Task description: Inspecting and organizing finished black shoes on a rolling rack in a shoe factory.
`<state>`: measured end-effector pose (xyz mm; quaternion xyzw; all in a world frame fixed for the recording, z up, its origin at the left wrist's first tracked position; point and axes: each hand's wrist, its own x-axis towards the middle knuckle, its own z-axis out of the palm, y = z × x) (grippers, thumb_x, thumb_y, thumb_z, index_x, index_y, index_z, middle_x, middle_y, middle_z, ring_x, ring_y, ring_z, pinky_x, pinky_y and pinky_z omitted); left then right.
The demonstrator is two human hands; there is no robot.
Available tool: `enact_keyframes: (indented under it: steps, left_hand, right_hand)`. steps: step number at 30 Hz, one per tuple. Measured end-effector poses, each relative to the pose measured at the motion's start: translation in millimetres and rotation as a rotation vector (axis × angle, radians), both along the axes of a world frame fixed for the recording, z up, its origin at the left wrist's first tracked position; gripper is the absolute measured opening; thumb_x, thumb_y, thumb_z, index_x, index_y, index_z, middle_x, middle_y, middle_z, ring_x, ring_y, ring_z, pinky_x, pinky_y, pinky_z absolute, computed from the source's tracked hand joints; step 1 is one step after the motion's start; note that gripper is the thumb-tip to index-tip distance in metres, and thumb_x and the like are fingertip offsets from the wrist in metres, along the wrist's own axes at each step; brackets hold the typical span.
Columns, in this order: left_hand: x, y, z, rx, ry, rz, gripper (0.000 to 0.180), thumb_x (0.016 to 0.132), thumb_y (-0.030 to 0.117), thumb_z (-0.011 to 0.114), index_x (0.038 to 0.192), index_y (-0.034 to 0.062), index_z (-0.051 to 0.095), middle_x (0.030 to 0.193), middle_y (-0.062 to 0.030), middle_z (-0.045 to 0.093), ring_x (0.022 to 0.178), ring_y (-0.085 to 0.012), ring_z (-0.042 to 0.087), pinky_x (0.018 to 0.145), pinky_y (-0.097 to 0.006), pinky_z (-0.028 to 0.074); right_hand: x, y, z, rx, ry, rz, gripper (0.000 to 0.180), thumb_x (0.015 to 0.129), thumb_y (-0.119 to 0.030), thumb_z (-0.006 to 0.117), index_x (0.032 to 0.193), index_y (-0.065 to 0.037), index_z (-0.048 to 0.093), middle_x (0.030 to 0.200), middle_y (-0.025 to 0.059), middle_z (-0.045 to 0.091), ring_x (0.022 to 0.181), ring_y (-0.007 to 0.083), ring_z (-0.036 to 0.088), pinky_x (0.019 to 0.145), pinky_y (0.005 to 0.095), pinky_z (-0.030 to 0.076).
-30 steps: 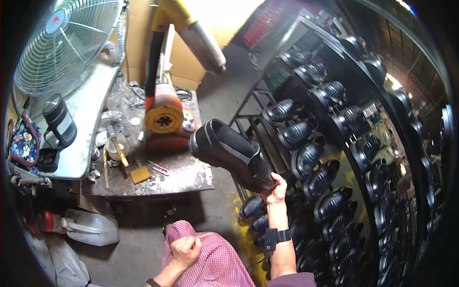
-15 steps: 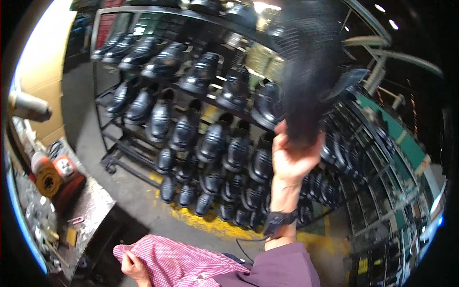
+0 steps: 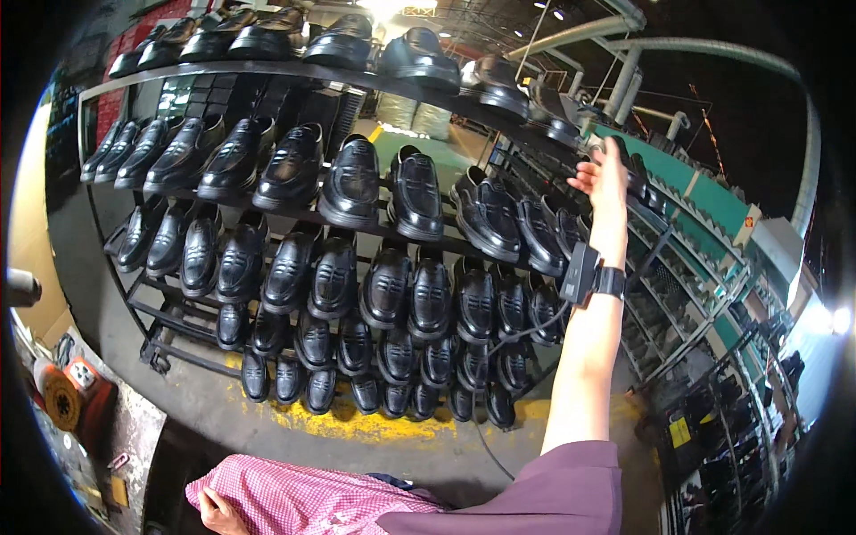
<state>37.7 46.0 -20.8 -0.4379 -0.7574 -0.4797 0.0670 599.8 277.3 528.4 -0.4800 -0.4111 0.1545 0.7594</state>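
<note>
My right arm stretches up and forward, a black device and strap at the wrist. My right hand [image 3: 601, 183] is open beside the right end of the rack, fingers extended and apart. A dark, shoe-like shape [image 3: 637, 176] shows just right of it, partly hidden; I cannot tell whether they touch. The nearest clearly seen shoe on the top shelf is a black shoe [image 3: 551, 111], up and left of the hand. Low in front of me, my left hand [image 3: 220, 514] is closed on a pink-and-white checked cloth [image 3: 285, 490].
A metal shoe rack [image 3: 267, 69] fills the middle, with several rows of black slip-on shoes [image 3: 353, 183]. At the left stands a worn workbench [image 3: 134, 428] with an orange-red tool [image 3: 67, 392]. More shelving [image 3: 687, 330] runs along the right. Yellow floor paint [image 3: 357, 426] lies under the rack.
Half a second ago my right hand held up a blurred black shoe; now its fingers are spread with no shoe in them, further right. The view has shifted, showing the rack's top shelf.
</note>
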Motion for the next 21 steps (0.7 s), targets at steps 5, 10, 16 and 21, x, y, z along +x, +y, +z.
enact_keyframes:
  steps: [5,10,16,21]
  left_hand:
    - [34,1,59,-0.025,0.06,0.155,0.032,0.089,0.027,0.049,0.066,0.005,0.056,0.059,-0.0114,0.057,0.052,-0.0321,0.053,0.048,-0.04,0.042]
    - [18,-3,44,-0.209,0.026,0.154,0.038,0.09,0.039,0.045,0.078,0.0076,0.062,0.069,-0.0126,0.063,0.06,-0.033,0.059,0.052,-0.04,0.046]
    - [27,0,46,-0.143,0.093,0.164,0.033,0.091,0.034,0.046,0.077,0.0077,0.061,0.066,-0.0126,0.061,0.057,-0.0323,0.058,0.049,-0.04,0.046]
    - [30,-1,41,-0.068,0.134,0.163,0.031,0.09,0.029,0.049,0.069,0.0076,0.057,0.058,-0.0125,0.057,0.049,-0.0309,0.054,0.043,-0.038,0.042]
  right_hand:
    - [71,-12,-7,0.201,0.059,-0.718,0.07,0.077,-0.054,0.062,0.114,0.003,0.048,0.062,0.0091,0.057,0.044,0.0151,0.053,0.037,0.0271,0.042]
    - [115,-15,12,-0.129,0.141,-0.566,0.071,0.067,-0.068,0.063,0.082,0.0,0.054,0.058,0.0066,0.055,0.042,0.0143,0.05,0.037,0.0271,0.041]
    - [134,-25,11,0.009,-0.03,-0.303,0.044,0.074,-0.045,0.064,0.072,-0.001,0.055,0.059,0.0086,0.057,0.045,0.0159,0.055,0.044,0.0309,0.05]
    - [104,-23,-23,0.375,0.323,-0.228,0.043,0.075,-0.04,0.065,0.077,0.002,0.054,0.057,0.0108,0.054,0.045,0.0208,0.054,0.049,0.0364,0.053]
